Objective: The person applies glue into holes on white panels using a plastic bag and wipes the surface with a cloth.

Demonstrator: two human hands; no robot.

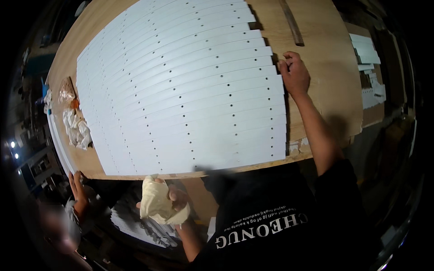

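Left hand (177,197) with cloth (155,202) (cream)

White dotted strips (203,90), flat, edge to edge; cream cloth (153,203), crumpled

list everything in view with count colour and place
wooden table: one, tan, centre
boards: many, white with dark dots, across table
strip: one, dark brown, table's far right
clear bag: one, brownish contents, table's left side
small item: one, orange, just below bag
crumpled cloth: count unclear, off-white, table's left side
stacked pieces: several, mostly white, right of table
lower pieces: many, white, below table's near edge
co-worker's hand: one, bare, table's near left corner
cream cloth: one, cream, by near edge
shirt: one, black with white lettering, lower right
left hand: one, bare, holding cream cloth
right hand: one, bare, beside boards' right ends
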